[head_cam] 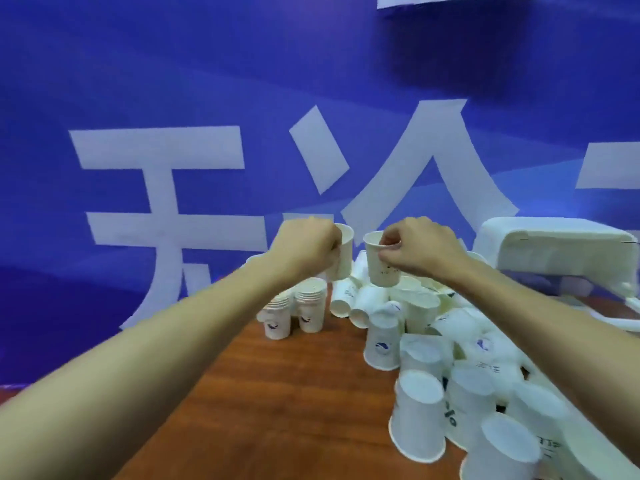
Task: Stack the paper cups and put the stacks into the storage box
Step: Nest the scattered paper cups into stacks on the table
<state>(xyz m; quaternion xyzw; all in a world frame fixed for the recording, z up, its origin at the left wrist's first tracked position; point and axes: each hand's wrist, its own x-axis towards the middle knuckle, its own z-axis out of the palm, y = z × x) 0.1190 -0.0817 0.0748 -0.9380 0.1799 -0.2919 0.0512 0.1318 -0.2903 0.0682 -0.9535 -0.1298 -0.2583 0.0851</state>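
My left hand (306,249) grips a white paper cup (343,256) upright, raised above the table. My right hand (420,249) pinches the rim of a second white paper cup (379,268), held upright beside the first with a small gap between them. Below my left hand, two short stacks of cups (278,318) (310,308) stand upright on the wooden table (277,393). A large heap of loose cups (450,358), many upside down or on their sides, spreads along the right. The white storage box (554,258) sits at the far right, partly hidden by my right forearm.
A blue banner with large white characters (207,150) hangs right behind the table. The bare wood lies in the middle and front left, between my forearms. The box's white handle or lid part (623,299) sticks out at the right edge.
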